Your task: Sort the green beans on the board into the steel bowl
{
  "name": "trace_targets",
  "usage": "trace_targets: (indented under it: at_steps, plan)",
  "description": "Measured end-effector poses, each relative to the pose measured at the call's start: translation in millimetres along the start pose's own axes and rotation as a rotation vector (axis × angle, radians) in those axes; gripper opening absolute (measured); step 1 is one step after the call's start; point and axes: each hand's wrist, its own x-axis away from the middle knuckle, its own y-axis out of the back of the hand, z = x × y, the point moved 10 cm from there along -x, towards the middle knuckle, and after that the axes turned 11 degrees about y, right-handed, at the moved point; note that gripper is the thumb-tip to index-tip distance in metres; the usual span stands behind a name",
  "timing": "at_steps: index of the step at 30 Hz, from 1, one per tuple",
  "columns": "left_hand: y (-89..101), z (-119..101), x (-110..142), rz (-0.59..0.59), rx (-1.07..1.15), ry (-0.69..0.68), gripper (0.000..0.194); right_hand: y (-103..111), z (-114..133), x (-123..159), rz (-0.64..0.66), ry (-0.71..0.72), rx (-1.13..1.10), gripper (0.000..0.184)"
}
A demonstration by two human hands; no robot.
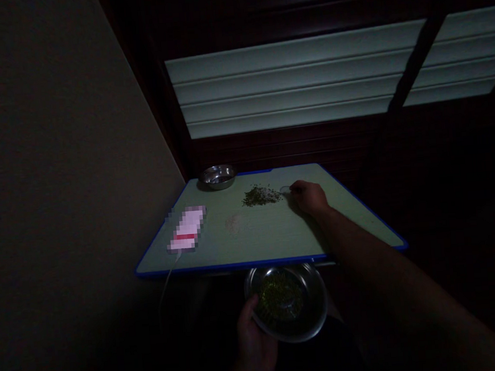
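Observation:
My left hand (255, 339) grips the left rim of a steel bowl (319, 300), thumb over the edge. Small green bits (280, 297) lie inside the bowl, which is held tilted at the table's front edge. Over the table, my right hand (310, 196) is closed in a pinch on a small, pale, thin-edged thing (285, 189); the dim light hides its kind. Its tip is at the right side of a loose pile of dark green bits (257, 196) mixed with whitish grains. A faint pale patch (234, 224) lies nearer to me.
The pale green table (277, 240) has a blue rim. At its back left stands a second steel bowl (218, 178). A lit phone (187, 229) lies at the left, with a cable (165, 283) hanging over the edge. Behind is a dark slatted panel (291, 85); a wall (57, 166) rises left.

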Motion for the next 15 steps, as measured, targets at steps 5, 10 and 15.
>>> trace_targets:
  at_steps: [5, 10, 15]
  plan:
    - [2.2, -0.4, -3.0, 0.001, 0.003, 0.004, 0.018, -1.5, 9.3, 1.8, -0.001, 0.065, 0.012, 0.021]
    - [-0.4, -0.4, -0.9, 0.008, -0.002, 0.003, 0.019, -1.1, 14.6, 5.0, 0.004, 0.118, -0.006, 0.018]
    - [-1.4, -0.6, 0.8, -0.009, 0.008, 0.001, 0.021, -4.1, 21.4, 7.0, 0.035, 0.140, -0.066, 0.014]
